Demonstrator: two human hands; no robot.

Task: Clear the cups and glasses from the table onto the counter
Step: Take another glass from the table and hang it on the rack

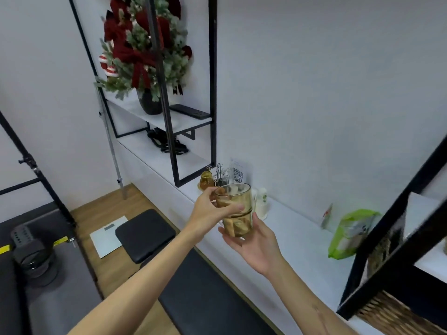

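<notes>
Both hands grip one amber glass (235, 210), held upright in the air: the left hand (210, 209) pinches near its rim, the right hand (254, 243) cups its base. The white desk (297, 235) lies just beyond and below. A QR-code card (238, 175) stands behind; its print seems too blurred to read.

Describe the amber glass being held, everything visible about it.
The amber glass is a clear, amber-tinted tumbler with a ridge around its middle, looking like two stacked glasses. It appears empty, upright, held in the air above the white counter. The left hand grips its upper part; the right hand cradles its base.
</notes>
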